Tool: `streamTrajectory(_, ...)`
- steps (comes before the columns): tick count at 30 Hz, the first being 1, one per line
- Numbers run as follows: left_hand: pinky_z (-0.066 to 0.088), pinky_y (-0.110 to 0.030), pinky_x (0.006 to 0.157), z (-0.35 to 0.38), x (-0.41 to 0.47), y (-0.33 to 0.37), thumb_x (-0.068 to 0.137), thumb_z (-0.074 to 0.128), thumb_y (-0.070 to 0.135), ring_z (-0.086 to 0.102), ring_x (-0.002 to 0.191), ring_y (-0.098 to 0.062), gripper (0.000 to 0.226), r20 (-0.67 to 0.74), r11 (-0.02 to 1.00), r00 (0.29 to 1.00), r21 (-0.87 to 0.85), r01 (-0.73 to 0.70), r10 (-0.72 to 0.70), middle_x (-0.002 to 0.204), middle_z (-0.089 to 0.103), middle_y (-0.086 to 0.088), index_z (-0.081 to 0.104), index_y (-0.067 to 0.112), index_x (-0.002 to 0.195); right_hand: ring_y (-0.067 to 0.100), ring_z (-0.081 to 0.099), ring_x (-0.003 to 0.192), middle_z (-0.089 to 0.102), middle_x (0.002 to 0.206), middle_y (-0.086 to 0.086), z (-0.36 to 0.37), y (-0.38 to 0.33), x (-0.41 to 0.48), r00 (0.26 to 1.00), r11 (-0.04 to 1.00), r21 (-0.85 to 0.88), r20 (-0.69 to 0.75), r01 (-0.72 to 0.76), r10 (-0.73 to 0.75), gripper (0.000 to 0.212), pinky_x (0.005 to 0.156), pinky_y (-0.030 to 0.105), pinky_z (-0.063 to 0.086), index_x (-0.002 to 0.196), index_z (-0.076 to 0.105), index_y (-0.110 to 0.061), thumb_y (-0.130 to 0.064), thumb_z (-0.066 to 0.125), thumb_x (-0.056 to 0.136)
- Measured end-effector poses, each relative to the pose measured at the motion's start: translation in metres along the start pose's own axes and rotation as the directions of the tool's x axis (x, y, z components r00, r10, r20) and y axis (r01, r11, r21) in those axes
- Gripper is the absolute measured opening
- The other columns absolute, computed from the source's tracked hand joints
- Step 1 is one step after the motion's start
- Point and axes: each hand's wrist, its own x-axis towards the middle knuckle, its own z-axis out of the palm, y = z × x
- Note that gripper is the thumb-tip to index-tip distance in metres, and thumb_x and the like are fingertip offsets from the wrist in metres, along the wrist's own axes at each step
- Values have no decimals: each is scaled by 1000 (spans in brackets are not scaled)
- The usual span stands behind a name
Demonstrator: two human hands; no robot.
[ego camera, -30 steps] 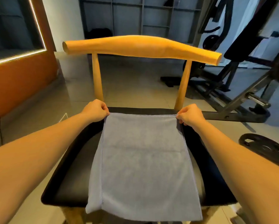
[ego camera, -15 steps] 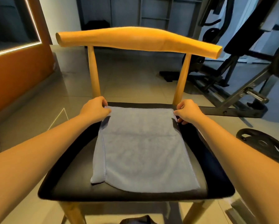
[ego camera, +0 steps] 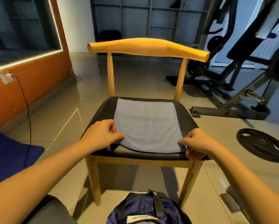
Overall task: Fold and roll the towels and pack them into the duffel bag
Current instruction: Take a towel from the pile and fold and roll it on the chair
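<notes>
A light blue towel [ego camera: 147, 125] lies flat on the black seat [ego camera: 186, 117] of a wooden chair. My left hand [ego camera: 101, 135] pinches the towel's near left corner between thumb and fingers. My right hand [ego camera: 197, 144] pinches the near right corner at the seat's front edge. A navy duffel bag [ego camera: 149, 209] with black straps sits on the floor in front of the chair, just below my arms, partly cut off by the frame's bottom edge.
The chair's curved wooden backrest [ego camera: 148, 47] rises behind the seat. A weight bench frame [ego camera: 242, 94] and a black weight plate [ego camera: 261, 144] stand on the tiled floor to the right. A dark blue cloth [ego camera: 9, 159] lies at the left, near an orange wall with a cable.
Both hands have let go of the towel's far corners and come back to its near corners. The view has pulled back, bringing the duffel bag into sight.
</notes>
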Motion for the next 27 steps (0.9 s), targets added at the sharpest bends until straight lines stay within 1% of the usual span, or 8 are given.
streamTrajectory(3,55,-27,62,8,-24,-7,82,74,55,61,68,-9,29,-114,999,993,36,-39,43,75,63,10,58,31,82,35,75,79,73,85,24,11,7,-5,998,996,80,-59,26,-21,24,73,48,64,84,74,-3,-27,75,86)
streamTrajectory(8,54,-24,62,19,-37,-2,82,76,54,56,68,-7,34,-223,993,969,70,-91,104,78,58,13,51,31,83,30,74,71,73,82,22,13,11,-18,993,948,318,-115,19,18,20,63,37,64,91,72,2,-17,76,89)
streamTrajectory(13,46,-22,60,27,-32,5,87,72,53,51,66,-9,36,-257,983,958,165,-85,126,74,52,10,51,26,77,31,73,67,73,82,26,12,16,-28,995,831,556,-84,1,55,16,61,38,63,94,71,5,-10,75,90)
streamTrajectory(16,40,-19,58,29,-32,5,90,69,48,50,66,-9,30,-279,980,952,182,-78,128,76,52,8,56,24,78,30,73,66,74,82,25,12,21,-29,996,811,584,-62,-21,71,12,60,37,64,96,71,4,-5,74,89)
streamTrajectory(18,44,-20,61,31,-34,5,91,68,43,50,69,-10,24,-283,981,950,177,-81,129,79,53,8,59,23,80,29,72,64,73,81,25,13,23,-29,995,812,583,-58,-28,76,12,61,37,64,96,71,5,-4,74,89)
streamTrajectory(23,50,-30,80,27,-38,0,89,67,32,53,84,-11,14,-321,976,935,199,-86,148,86,62,6,74,21,83,32,72,67,74,81,26,13,23,-29,996,834,551,-57,-24,66,12,65,40,64,96,69,5,-2,74,89)
streamTrajectory(25,47,-32,85,23,-40,-2,89,69,29,54,90,-12,12,-357,986,926,155,-68,120,90,67,7,79,23,86,32,72,67,73,83,26,13,23,-28,996,837,547,-62,-21,65,10,65,40,64,96,68,4,-1,73,89)
streamTrajectory(27,51,-33,82,18,-42,-3,91,71,23,56,86,-13,10,-374,999,926,13,-43,45,84,65,9,81,21,89,32,71,67,72,84,26,12,21,-28,995,835,549,-71,-23,74,9,64,40,64,96,66,3,1,71,90)
